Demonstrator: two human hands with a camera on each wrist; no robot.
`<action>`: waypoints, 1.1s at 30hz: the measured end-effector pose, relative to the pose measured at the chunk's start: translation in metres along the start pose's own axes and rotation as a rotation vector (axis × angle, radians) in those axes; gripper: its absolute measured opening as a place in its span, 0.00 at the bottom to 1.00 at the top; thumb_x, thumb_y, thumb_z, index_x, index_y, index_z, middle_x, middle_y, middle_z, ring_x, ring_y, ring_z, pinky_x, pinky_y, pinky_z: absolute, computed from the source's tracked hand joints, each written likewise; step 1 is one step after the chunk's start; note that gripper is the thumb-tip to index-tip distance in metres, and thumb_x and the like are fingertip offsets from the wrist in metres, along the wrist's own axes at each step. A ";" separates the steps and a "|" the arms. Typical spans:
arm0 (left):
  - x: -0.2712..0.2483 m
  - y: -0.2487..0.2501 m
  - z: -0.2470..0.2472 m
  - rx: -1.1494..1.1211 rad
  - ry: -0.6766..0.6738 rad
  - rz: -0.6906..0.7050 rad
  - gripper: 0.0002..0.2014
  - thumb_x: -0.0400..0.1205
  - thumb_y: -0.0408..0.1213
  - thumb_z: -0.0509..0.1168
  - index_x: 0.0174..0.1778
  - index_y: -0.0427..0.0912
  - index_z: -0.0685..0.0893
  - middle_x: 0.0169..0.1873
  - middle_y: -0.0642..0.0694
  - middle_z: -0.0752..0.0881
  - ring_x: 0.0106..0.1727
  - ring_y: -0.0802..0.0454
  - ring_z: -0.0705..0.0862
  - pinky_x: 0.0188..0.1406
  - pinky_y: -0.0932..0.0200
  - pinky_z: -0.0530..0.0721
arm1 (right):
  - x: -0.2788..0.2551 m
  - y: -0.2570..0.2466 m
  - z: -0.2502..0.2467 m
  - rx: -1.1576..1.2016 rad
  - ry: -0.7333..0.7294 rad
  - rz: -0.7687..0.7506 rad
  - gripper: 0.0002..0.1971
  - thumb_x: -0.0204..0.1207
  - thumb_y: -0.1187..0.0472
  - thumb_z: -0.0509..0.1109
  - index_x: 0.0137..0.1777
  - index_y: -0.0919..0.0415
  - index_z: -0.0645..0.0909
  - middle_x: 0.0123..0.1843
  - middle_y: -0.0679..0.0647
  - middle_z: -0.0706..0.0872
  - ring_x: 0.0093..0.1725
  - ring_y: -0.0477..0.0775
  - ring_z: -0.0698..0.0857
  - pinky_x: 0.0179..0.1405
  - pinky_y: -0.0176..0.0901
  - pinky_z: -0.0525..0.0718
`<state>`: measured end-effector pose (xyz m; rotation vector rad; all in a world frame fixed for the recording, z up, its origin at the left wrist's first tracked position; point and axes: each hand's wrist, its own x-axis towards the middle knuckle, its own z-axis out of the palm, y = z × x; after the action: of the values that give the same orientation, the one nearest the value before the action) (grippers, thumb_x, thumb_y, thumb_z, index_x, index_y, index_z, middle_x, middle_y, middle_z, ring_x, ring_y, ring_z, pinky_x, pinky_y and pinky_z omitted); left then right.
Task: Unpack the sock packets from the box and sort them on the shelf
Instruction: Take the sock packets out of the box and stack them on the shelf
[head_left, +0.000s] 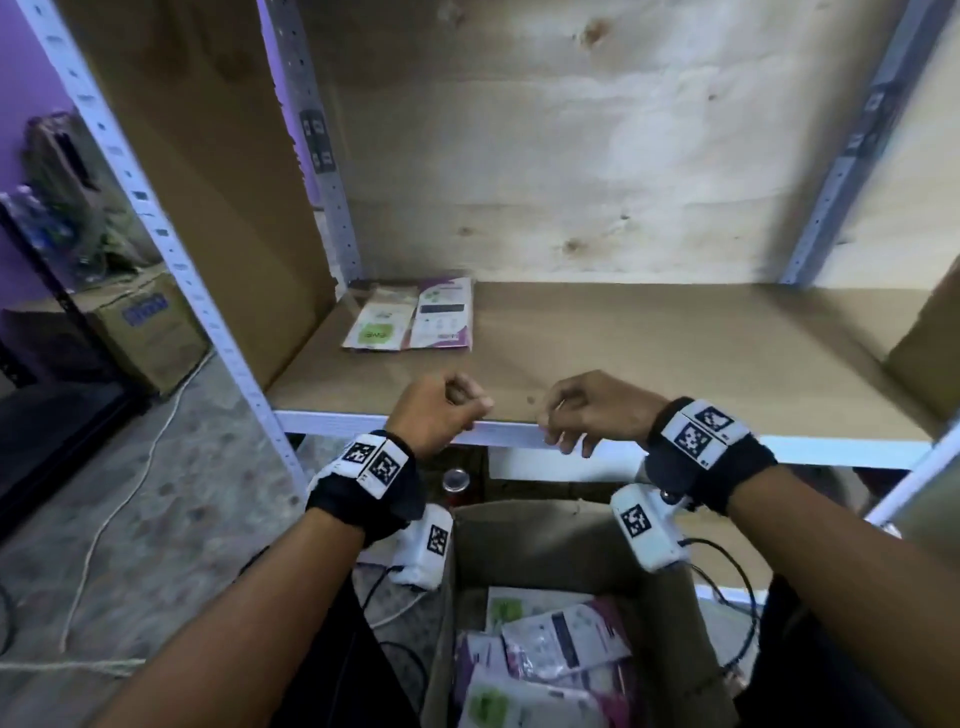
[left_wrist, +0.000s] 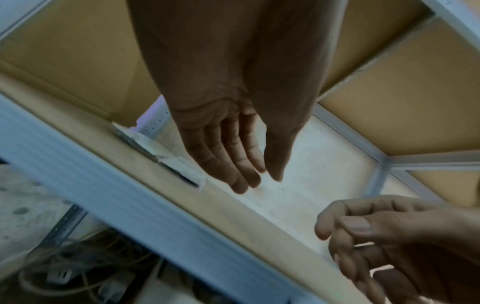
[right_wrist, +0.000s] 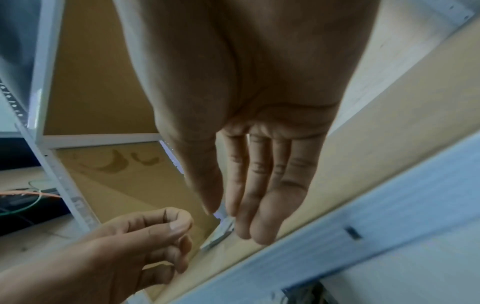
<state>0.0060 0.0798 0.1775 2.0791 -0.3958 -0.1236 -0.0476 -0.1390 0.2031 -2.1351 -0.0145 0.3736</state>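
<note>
Head view: my left hand and my right hand hover side by side over the front edge of the shelf, apart from each other. Both are empty, their fingers loosely curled; in the left wrist view my left fingers hang nearly straight and relaxed, and in the right wrist view my right fingers do the same.

Two sock packets lie flat on the shelf board in its back left corner, touching along their long sides. The green-labelled packet is on the left, the purple-labelled packet on the right. Each has its long axis running from the front of the shelf toward the back panel. A green patch with white lettering sits at the near end of the left packet; a dark band crosses the middle of the right one. The writing on both is too small and blurred to read.

The cardboard box stands open on the floor below my wrists, in front of the shelf. More packets lie in it in a loose pile, tilted at mixed angles, with green and purple labels showing; their print is also illegible.
</note>
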 end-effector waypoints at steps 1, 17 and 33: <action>-0.010 -0.004 0.013 0.035 -0.036 -0.016 0.09 0.78 0.37 0.76 0.44 0.36 0.85 0.33 0.41 0.88 0.34 0.49 0.86 0.39 0.57 0.84 | -0.012 0.012 0.003 -0.033 -0.024 0.017 0.05 0.80 0.68 0.67 0.50 0.69 0.83 0.41 0.62 0.89 0.35 0.57 0.85 0.28 0.41 0.84; -0.049 -0.136 0.152 0.303 -0.415 -0.360 0.09 0.82 0.38 0.67 0.39 0.42 0.91 0.37 0.48 0.91 0.43 0.46 0.91 0.46 0.61 0.87 | 0.004 0.211 0.091 -0.362 -0.283 0.286 0.05 0.76 0.66 0.71 0.45 0.66 0.89 0.45 0.61 0.93 0.38 0.57 0.91 0.48 0.52 0.92; -0.030 -0.188 0.172 0.235 -0.519 -0.509 0.14 0.84 0.41 0.64 0.51 0.32 0.89 0.50 0.31 0.90 0.55 0.35 0.89 0.58 0.45 0.87 | 0.050 0.320 0.238 -0.674 -0.498 0.418 0.23 0.78 0.58 0.72 0.70 0.69 0.77 0.70 0.67 0.79 0.70 0.66 0.80 0.65 0.50 0.81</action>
<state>-0.0215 0.0371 -0.0737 2.3271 -0.1816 -0.9726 -0.1066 -0.1179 -0.1942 -2.6373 0.0244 1.2898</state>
